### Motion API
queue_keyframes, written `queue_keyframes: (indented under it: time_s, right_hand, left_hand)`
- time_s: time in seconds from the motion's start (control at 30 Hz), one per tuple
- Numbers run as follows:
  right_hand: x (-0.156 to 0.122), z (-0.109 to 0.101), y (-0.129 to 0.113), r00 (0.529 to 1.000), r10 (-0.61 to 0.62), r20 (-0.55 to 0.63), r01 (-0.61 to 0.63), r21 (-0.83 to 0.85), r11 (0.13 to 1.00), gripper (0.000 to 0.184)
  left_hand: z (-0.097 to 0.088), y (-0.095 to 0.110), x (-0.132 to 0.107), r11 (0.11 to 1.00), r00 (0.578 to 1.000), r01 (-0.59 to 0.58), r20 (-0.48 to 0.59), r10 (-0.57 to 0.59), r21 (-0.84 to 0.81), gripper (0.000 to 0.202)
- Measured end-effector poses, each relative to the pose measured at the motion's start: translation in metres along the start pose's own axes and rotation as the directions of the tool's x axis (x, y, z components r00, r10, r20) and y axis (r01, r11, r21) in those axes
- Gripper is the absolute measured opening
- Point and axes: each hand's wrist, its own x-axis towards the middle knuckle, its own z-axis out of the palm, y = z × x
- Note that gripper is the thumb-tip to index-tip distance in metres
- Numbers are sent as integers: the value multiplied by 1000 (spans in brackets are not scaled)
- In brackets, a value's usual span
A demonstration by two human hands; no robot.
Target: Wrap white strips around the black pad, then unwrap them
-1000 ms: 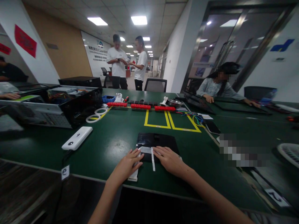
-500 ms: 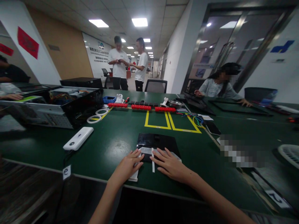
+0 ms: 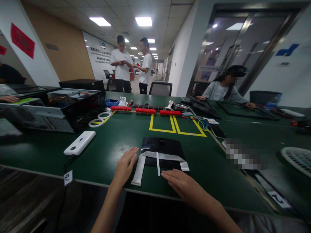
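Observation:
A glossy black panel (image 3: 171,144) lies flat on the green table in front of me. Across it runs a grey flat ribbon cable (image 3: 167,156), whose left end folds down toward me and finishes in a connector near the table edge. A narrow white strip (image 3: 158,164) crosses the cable at the middle of the panel. My left hand (image 3: 126,165) hovers just left of the cable's folded leg, fingers stretched out and holding nothing. Below the panel's right half is my right hand (image 3: 181,183), fingers extended near the strip's lower end, also holding nothing.
To the left lie a white power bank (image 3: 80,143) with a cable and an open computer case (image 3: 82,110). Red blocks (image 3: 145,110) line the table beyond yellow tape outlines (image 3: 162,131). At right are a phone (image 3: 218,131) and a racket (image 3: 297,158). A co-worker (image 3: 225,87) sits far right.
Both hands have come off the panel and cable, the left moving leftward, the right toward me and rightward. The ribbon cable and white strip are now uncovered, staying on the panel.

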Motion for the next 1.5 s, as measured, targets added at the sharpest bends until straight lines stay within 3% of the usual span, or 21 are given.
queue_keyframes:
  time_s: [0.07, 0.2, 0.37, 0.5, 0.63, 0.83, 1.13, 1.3, 1.5]
  right_hand:
    - [13, -11, -1, 996, 10, -89, -7, 27, 1000, 37]
    - [54, -18, 3, 991, -22, -134, 14, -58, 998, 36]
    - [100, 11, 18, 999, 27, 36, -20, -181, 983, 51]
    - [107, 32, 35, 975, 68, 213, -38, -144, 989, 60]
    - [94, 29, 53, 961, 79, 263, -53, -103, 993, 61]
    - [59, 3, 91, 935, 123, 333, -109, -60, 992, 61]
    - [-13, -24, 155, 926, 281, 251, -276, -56, 959, 57]
    - [-34, -30, 169, 914, 338, 223, -344, -14, 939, 55]
    - [-51, -28, 183, 931, 350, 103, -357, 52, 933, 41]
  left_hand:
    - [1, -5, 0, 995, 993, 82, -91, -78, 50, 35]
    - [8, -11, -1, 983, 994, 99, -63, -90, 154, 33]
    - [12, -14, -1, 967, 999, 37, -15, -34, 254, 34]
    - [11, -16, -1, 958, 1000, 24, 11, -28, 287, 32]
    - [12, -17, -1, 962, 999, 29, 21, -36, 271, 32]
    - [13, -17, -3, 967, 999, 45, 1, -47, 252, 31]
    - [12, -16, -3, 956, 999, 34, -3, -35, 290, 29]
    - [12, -16, -3, 957, 999, 43, 16, -50, 288, 30]
    - [10, -13, -3, 963, 998, 53, 12, -58, 264, 30]
